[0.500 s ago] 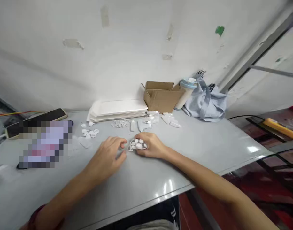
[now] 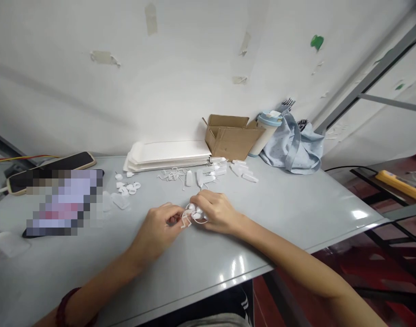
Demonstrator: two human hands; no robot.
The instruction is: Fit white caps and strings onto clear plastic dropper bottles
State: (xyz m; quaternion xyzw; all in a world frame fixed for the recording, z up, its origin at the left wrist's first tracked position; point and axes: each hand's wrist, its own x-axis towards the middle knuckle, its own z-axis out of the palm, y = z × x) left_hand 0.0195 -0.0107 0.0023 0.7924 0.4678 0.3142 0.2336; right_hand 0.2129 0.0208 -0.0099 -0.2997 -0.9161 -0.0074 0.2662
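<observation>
Take the clock from your joined fingertips, with twelve toward the wall. Far left on the grey desk point(image 2: 269, 209), just below nine o'clock, lies a cloudy flat piece point(image 2: 12, 244). A dark phone point(image 2: 63, 166) in a pale case rests between nine and ten; nearer you, at nine, is a dark-edged device point(image 2: 63, 204) whose face is pixelated. At ten sit small white caps point(image 2: 126, 188), with clear pieces point(image 2: 120, 201) just in front of them.

Your left hand point(image 2: 160, 227) comes in from eight, its thumb and fingertips close together at the left edge of the white cluster; you cannot tell from this view whether that grip pinches the cord. A stack of white sheets point(image 2: 170, 153) lies at eleven, and a tangle of white strings point(image 2: 173, 175) just short of twelve. The white cluster point(image 2: 196, 212), rounded pieces with a thin looped cord, is at the dial's centre, between your hands. White tube-like pieces point(image 2: 208, 179) lie between twelve and one.

Your right hand point(image 2: 221, 211), reaching in from four, has its grip curled around the cluster. An open cardboard box point(image 2: 235, 141) stands at one, a lidded cup point(image 2: 264, 134) just beside it, and a pale blue cloth bag point(image 2: 292, 145) at two. Past the desk's edge, near three, is a yellow bar point(image 2: 401, 184).
</observation>
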